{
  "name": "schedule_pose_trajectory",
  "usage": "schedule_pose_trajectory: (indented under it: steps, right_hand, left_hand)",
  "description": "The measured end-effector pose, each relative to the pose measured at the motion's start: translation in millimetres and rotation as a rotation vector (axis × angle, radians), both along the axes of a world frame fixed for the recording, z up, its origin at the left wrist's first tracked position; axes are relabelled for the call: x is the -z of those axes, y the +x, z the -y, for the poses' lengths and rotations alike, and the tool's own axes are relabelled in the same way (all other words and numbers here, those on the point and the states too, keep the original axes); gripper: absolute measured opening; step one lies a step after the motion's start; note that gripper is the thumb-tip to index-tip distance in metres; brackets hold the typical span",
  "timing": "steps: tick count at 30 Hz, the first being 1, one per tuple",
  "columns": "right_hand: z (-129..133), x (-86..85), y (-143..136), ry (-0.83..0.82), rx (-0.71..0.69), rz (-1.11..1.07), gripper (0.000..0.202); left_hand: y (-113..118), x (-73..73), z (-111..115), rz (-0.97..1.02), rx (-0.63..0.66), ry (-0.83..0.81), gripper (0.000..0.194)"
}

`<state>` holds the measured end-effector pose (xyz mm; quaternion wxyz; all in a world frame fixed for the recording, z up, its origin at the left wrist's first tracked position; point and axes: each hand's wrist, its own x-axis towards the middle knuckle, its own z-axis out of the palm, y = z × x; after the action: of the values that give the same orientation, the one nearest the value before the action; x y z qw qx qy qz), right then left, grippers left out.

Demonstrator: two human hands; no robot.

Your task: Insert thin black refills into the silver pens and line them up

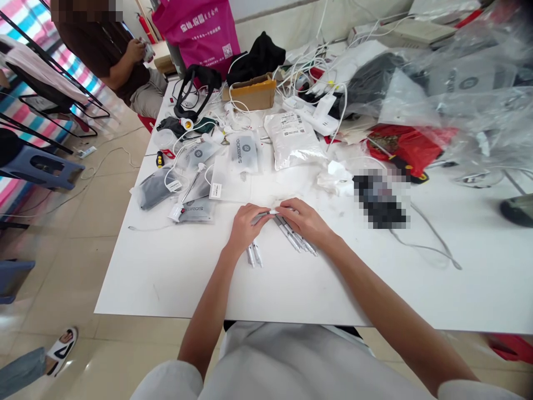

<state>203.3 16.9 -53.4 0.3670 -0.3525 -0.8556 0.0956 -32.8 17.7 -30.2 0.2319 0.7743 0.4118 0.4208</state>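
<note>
We see a slim grey pen [261, 216] between the two hands, just above the white table, in front of the body. The left hand [245, 225] pinches it at one end with the thumb and the fingers; the right hand [306, 221] pinches the other end, near a small white part. The fingers hide much of it, so we cannot tell if it is whole or in two pieces.

We judge that this pen is light and stiff, with a smooth body that may slip or roll a little. It does not seem very fragile, but we would not bend it. It is best, we think, to hold it by the body close to each end, with soft fingertips.

Beneath the right hand lies a row of pens [290, 236], side by side and slanted. Below the left hand lie two more pens [251, 256], apart from this row. Farther on the table [166, 278] we find clear bags [245, 153] with dark print, a white parcel [293, 141], a power strip [322, 119] and many tangled cables. Behind them stand a small cardboard box [254, 94] and a pink bag [200, 36]. At the far left a person [112, 53] sits, holding a small object.
</note>
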Motion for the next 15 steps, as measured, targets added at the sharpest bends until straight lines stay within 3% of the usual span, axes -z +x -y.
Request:
schedule_pose_trajectory:
  steps: [15]
  right_hand:
    - [6,-9.8,-4,-0.144,-0.009,-0.063,0.028]
  left_hand:
    - [-1,1.3,-2,-0.001,-0.001,0.064,0.012]
